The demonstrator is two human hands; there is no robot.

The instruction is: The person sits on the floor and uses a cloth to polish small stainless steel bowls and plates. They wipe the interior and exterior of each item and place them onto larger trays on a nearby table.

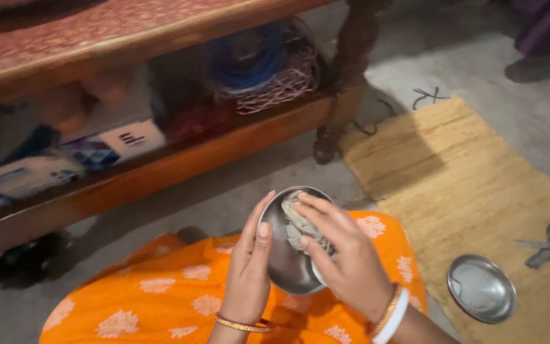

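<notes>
Bowl [284, 255] over orange lap, gripped at left rim by left hand [247, 271]; right hand [345, 255] pinching grey scrubber [303, 226] inside. Mid-scrub, apparently; next calls for rubbing round inner wall. Plate [481, 288] right, on mat [466, 185].

bowl [286, 255]: silver | cloth [160, 299]: orange, white flowers | mat [466, 185]: tan

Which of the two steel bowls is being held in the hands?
The tilted steel bowl over the orange lap, gripped by the left hand; the other bowl lies untouched on the straw mat.
</notes>
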